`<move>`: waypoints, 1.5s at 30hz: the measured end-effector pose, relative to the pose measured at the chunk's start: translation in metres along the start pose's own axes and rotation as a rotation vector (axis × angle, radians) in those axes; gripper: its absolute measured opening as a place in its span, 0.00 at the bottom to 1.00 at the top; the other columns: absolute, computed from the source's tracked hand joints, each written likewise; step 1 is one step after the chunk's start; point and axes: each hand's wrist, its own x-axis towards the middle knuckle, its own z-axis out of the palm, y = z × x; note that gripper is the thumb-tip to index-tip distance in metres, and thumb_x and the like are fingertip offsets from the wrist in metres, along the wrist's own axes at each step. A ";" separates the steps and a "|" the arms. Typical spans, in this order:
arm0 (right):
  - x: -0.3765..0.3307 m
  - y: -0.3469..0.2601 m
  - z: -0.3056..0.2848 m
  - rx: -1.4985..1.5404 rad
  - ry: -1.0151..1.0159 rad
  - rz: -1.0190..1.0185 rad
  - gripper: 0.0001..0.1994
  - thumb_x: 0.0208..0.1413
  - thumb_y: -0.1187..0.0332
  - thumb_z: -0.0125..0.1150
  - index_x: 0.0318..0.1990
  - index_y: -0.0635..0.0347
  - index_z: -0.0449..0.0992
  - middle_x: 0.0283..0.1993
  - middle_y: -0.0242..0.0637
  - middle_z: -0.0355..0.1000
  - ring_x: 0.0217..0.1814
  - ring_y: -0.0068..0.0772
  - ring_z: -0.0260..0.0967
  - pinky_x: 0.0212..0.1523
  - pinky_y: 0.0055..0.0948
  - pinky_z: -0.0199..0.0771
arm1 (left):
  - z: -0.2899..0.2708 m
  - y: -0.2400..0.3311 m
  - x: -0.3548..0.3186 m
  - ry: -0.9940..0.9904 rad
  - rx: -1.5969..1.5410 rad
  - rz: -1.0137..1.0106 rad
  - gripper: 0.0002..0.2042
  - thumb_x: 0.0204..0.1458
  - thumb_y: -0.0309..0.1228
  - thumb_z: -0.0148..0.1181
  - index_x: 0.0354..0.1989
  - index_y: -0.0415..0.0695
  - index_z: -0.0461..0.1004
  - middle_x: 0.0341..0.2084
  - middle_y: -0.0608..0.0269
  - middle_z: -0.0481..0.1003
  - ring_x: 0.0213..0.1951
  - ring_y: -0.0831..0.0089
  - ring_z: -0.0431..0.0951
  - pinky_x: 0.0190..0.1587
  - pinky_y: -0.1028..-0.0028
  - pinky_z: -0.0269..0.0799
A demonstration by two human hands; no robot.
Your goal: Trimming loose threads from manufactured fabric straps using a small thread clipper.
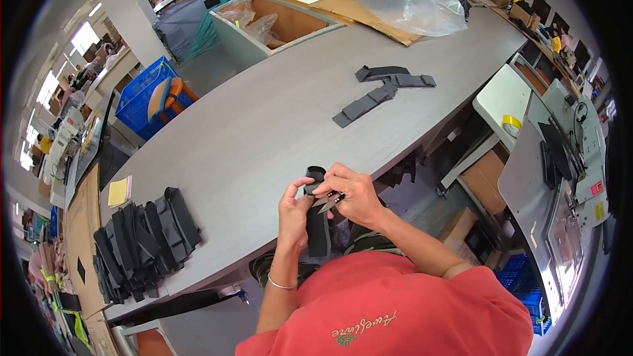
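A dark grey fabric strip (318,236) hangs over the near edge of the table, its upper end curled into a loop. My left hand (294,212) pinches it just below that loop. In my right hand (358,196) is a pair of thread snips (326,204), whose pointed metal blades lie close against the strip; whether they touch it I cannot tell. Both hands meet in front of my body, fingers closed.
Several grey fabric strips (148,240) are piled at the left end of the grey table (231,138), near a yellow notepad (119,192). More strips (381,92) lie at the far right. Beyond are an open bin (277,51), clear plastic bags (409,1) and a blue crate (140,102).
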 end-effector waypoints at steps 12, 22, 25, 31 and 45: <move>-0.008 0.002 0.012 0.131 -0.050 0.042 0.12 0.42 0.85 0.64 0.33 0.58 0.81 0.31 0.33 0.67 0.30 0.26 0.68 0.29 0.22 0.66 | 0.001 0.017 0.006 0.051 -0.089 0.141 0.14 0.58 0.25 0.53 0.51 0.39 0.63 0.42 0.53 0.74 0.44 0.72 0.75 0.45 0.72 0.74; 0.006 -0.006 -0.015 0.213 -0.148 0.334 0.13 0.52 0.72 0.63 0.46 0.58 0.77 0.43 0.31 0.74 0.39 0.23 0.70 0.41 0.21 0.69 | -0.004 0.011 0.002 0.048 0.130 0.375 0.29 0.55 0.17 0.53 0.67 0.41 0.55 0.44 0.60 0.73 0.44 0.77 0.74 0.49 0.76 0.72; 0.006 -0.009 -0.013 0.147 -0.164 0.342 0.10 0.53 0.72 0.61 0.44 0.59 0.78 0.41 0.33 0.75 0.38 0.24 0.71 0.41 0.22 0.69 | -0.002 0.008 0.003 0.052 0.229 0.438 0.29 0.54 0.16 0.53 0.66 0.42 0.56 0.43 0.63 0.73 0.42 0.79 0.73 0.48 0.78 0.71; 0.010 -0.015 -0.006 -0.042 -0.126 0.344 0.08 0.53 0.70 0.60 0.39 0.59 0.79 0.35 0.33 0.77 0.35 0.27 0.73 0.37 0.22 0.69 | 0.001 0.008 0.004 0.088 0.338 0.460 0.29 0.53 0.15 0.52 0.65 0.44 0.60 0.40 0.66 0.73 0.40 0.81 0.72 0.46 0.78 0.70; 0.010 -0.015 0.000 -0.179 -0.037 0.204 0.06 0.51 0.67 0.61 0.34 0.57 0.79 0.30 0.34 0.75 0.33 0.33 0.71 0.33 0.27 0.68 | 0.009 0.018 -0.002 0.092 0.395 0.402 0.26 0.53 0.17 0.53 0.63 0.45 0.64 0.36 0.68 0.73 0.36 0.83 0.72 0.41 0.79 0.71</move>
